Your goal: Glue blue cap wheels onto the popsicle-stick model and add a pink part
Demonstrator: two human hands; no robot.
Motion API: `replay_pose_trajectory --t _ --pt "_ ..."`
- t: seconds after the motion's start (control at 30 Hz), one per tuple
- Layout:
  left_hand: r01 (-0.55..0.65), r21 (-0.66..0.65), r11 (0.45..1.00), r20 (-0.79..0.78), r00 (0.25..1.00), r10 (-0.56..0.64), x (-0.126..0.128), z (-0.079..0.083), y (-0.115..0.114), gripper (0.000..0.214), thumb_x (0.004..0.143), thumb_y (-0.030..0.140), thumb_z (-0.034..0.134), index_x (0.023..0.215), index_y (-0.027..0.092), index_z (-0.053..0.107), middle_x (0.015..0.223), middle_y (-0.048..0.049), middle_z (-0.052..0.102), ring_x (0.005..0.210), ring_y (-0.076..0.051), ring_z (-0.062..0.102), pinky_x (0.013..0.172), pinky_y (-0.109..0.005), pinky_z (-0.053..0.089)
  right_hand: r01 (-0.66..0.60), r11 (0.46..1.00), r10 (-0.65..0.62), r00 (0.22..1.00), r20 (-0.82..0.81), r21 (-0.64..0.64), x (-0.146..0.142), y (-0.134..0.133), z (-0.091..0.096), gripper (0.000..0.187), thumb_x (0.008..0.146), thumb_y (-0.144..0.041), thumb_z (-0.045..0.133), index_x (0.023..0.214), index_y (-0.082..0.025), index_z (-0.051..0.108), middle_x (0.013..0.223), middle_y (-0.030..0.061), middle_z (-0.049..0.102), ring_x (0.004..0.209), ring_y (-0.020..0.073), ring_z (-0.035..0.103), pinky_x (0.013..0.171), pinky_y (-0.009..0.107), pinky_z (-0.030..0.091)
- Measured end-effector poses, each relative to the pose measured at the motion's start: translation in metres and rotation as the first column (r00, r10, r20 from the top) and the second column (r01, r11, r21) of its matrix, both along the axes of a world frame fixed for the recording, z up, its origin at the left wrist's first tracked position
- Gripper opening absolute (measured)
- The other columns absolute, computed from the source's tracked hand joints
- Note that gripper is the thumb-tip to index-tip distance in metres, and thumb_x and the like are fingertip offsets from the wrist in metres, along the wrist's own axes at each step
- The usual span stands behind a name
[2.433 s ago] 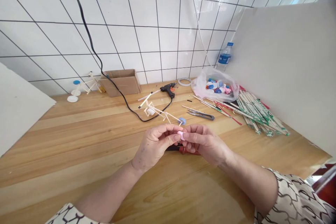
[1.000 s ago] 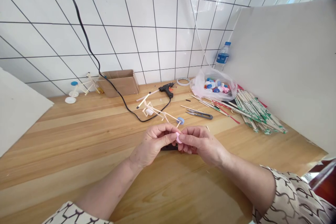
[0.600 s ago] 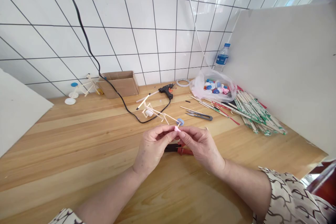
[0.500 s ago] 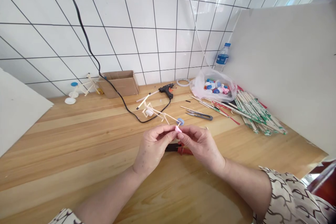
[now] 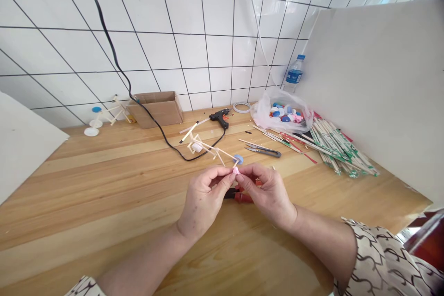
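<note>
From the head camera, the person's left hand (image 5: 203,203) and right hand (image 5: 267,194) meet low in the middle of the view, above the wooden surface (image 5: 104,180). The fingertips of both close in a pinch on a small pink plastic cap (image 5: 236,171), which looks like a bottle cap, though the fingers hide much of it. The work in hand is this two-handed pinching of the cap, held in the air just in front of a frame of glued wooden sticks (image 5: 208,150). A blue cap (image 5: 238,159) sits at the frame's near end, almost touching the pink cap in this view.

Just below the hands lie red-handled pliers (image 5: 239,195). To the right are thread snips (image 5: 262,151), loose sticks and a bundle of wooden chopsticks (image 5: 342,152). Farther back are a hot glue gun (image 5: 219,118), a plastic bag of bottle caps (image 5: 277,113), a cardboard box (image 5: 156,110) and a second stick frame (image 5: 114,114).
</note>
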State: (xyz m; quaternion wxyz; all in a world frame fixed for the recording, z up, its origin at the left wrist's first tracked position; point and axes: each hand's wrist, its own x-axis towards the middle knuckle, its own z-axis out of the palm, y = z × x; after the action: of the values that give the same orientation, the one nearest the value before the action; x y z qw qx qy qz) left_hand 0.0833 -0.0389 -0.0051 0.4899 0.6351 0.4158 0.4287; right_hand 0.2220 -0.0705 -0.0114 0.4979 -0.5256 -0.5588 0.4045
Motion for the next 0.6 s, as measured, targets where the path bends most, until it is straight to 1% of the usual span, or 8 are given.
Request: replay_pose_trajectory --t 0.1,0.23,0.27,0.33,0.43,0.53,0.6 --pt "-0.039 0.072 0.997 -0.037 0.998 0.042 0.001 0.001 -0.003 0.014 0.077 0.027 0.061 0.076 0.015 0.068 0.072 -0.0032 0.071 0.065 -0.017 0.065 0.063 -0.025 0.053 0.031 0.999 -0.032 0.999 0.037 0.037 0.0 0.0 -0.001 0.025 0.083 -0.038 0.056 0.08 -0.014 0.065 0.066 0.0029 0.063 0.052 0.0109 0.056 0.044 0.021 0.049" --pt "-0.05 0.09 0.995 -0.034 0.998 0.053 0.002 0.002 -0.007 0.01 0.075 0.024 0.063 0.071 0.017 0.067 0.068 -0.0017 0.07 0.063 -0.016 0.064 0.061 -0.023 0.051 0.06 0.991 -0.073 0.991 0.115 0.118 0.0 -0.001 -0.001 0.024 0.082 -0.035 0.057 0.074 -0.015 0.065 0.06 0.0022 0.062 0.053 0.0113 0.056 0.048 0.022 0.048" --pt "-0.051 0.088 0.995 -0.025 0.998 0.053 0.002 0.002 -0.008 0.009 0.075 0.024 0.063 0.07 0.017 0.067 0.067 -0.0013 0.069 0.063 -0.016 0.063 0.06 -0.023 0.05 0.057 0.993 -0.068 0.992 0.102 0.106 0.0 -0.001 -0.001 0.024 0.082 -0.036 0.057 0.073 -0.015 0.065 0.06 0.0019 0.061 0.052 0.0111 0.055 0.049 0.022 0.048" --pt "-0.055 0.075 0.996 0.002 0.998 0.055 0.002 0.001 -0.007 0.008 0.074 0.023 0.065 0.068 0.017 0.066 0.065 -0.0005 0.068 0.061 -0.015 0.062 0.059 -0.022 0.049 0.041 0.999 -0.042 0.999 0.029 0.03 -0.001 -0.001 0.0 0.027 0.081 -0.041 0.058 0.075 -0.015 0.065 0.061 0.0015 0.061 0.051 0.0106 0.055 0.048 0.023 0.049" --pt "-0.045 -0.011 0.999 0.039 0.998 0.046 0.001 0.001 -0.004 0.009 0.073 0.024 0.065 0.068 0.016 0.067 0.064 -0.0004 0.068 0.06 -0.014 0.062 0.058 -0.022 0.049 -0.014 0.994 0.006 0.997 -0.08 -0.105 -0.001 0.0 0.005 0.034 0.077 -0.049 0.059 0.078 -0.015 0.063 0.066 0.002 0.062 0.051 0.0108 0.057 0.05 0.025 0.051" --pt "-0.019 -0.106 0.994 0.053 0.998 0.025 0.001 0.002 -0.001 0.011 0.074 0.026 0.065 0.071 0.015 0.068 0.06 0.0007 0.065 0.059 -0.013 0.061 0.058 -0.021 0.048 -0.067 0.979 0.043 0.991 -0.127 -0.19 0.001 0.001 0.01 0.038 0.074 -0.052 0.061 0.081 -0.014 0.062 0.071 0.0026 0.063 0.051 0.0105 0.058 0.051 0.026 0.053" --pt "-0.003 -0.133 0.991 0.064 0.998 0.011 0.002 0.003 -0.001 0.012 0.074 0.027 0.065 0.07 0.015 0.068 0.057 0.0019 0.062 0.058 -0.012 0.06 0.057 -0.02 0.048 -0.067 0.975 0.039 0.99 -0.133 -0.212 0.002 0.002 0.01 0.039 0.074 -0.052 0.061 0.083 -0.014 0.061 0.07 0.0022 0.063 0.051 0.0108 0.058 0.05 0.027 0.053"
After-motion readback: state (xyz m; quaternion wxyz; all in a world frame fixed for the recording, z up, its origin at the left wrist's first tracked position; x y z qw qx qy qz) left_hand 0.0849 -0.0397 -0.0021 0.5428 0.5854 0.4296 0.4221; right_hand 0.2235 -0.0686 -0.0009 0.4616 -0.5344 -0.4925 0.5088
